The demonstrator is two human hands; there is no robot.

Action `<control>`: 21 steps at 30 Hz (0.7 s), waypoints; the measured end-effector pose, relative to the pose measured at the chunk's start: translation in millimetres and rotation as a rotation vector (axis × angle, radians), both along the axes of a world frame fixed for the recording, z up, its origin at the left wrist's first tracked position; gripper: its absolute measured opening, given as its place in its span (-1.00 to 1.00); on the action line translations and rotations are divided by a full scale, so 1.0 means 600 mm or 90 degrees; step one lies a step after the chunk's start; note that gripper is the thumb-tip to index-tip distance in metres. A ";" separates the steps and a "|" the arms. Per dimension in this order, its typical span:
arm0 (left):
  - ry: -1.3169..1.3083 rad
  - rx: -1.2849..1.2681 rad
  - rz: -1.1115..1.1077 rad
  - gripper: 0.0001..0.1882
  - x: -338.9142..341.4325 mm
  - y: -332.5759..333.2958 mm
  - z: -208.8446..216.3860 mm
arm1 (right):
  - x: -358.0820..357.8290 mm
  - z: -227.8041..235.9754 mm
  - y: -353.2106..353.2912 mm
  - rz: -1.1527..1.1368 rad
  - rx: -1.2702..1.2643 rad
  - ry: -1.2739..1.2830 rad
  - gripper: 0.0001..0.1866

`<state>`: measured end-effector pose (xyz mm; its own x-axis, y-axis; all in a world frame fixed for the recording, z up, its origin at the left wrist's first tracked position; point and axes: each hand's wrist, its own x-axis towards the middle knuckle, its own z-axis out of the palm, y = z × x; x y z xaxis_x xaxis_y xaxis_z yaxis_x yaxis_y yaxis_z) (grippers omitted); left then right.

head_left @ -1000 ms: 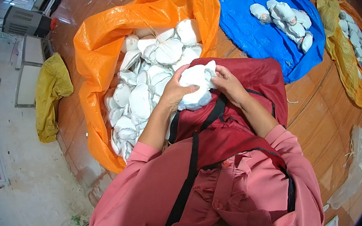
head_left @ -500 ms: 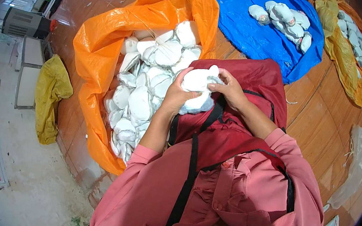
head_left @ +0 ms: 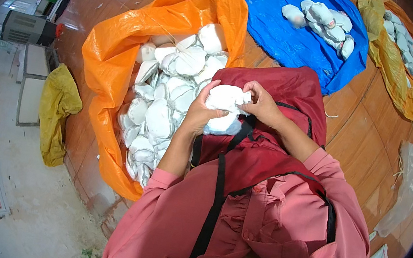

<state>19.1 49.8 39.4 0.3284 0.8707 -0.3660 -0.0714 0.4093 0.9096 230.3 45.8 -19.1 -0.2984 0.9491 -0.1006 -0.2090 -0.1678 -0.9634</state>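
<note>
Over my lap I hold a small white plush piece (head_left: 225, 98), soft and rounded, with a little nub on its right side. My left hand (head_left: 199, 112) wraps its left side, thumb across the front. The fingers of my right hand (head_left: 264, 107) pinch its right edge. Just beneath it shows a pale bluish-white fluffy wad (head_left: 224, 125), which looks like stuffing; whether it is joined to the piece I cannot tell. Left of my hands an orange sack (head_left: 113, 55) lies open, full of flat white fabric pieces (head_left: 159, 117).
A dark red cloth (head_left: 289, 83) with black straps covers my lap. Beyond it a blue sheet (head_left: 270, 36) on the tiled floor bears several stuffed white pieces (head_left: 326, 19). Another orange-yellow sack (head_left: 384, 65) with pale pieces lies far right. A yellow sack (head_left: 54, 116) rests by the left wall.
The plush piece has turned, and its nub, which stuck up at the top, now sits lower at the right. My right fingers have shifted their grip along its right edge.
</note>
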 end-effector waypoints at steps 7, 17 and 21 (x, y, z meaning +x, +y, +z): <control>-0.046 0.068 -0.054 -0.01 0.020 -0.028 -0.010 | -0.011 -0.038 0.002 -0.224 -0.003 0.011 -0.81; -0.100 -0.023 0.051 -0.16 0.022 -0.030 -0.004 | 0.004 -0.068 -0.001 -0.343 0.202 -0.134 -0.80; -0.203 -0.103 0.181 -0.25 0.025 -0.033 -0.012 | 0.028 -0.035 0.005 -0.122 0.104 -0.028 -0.87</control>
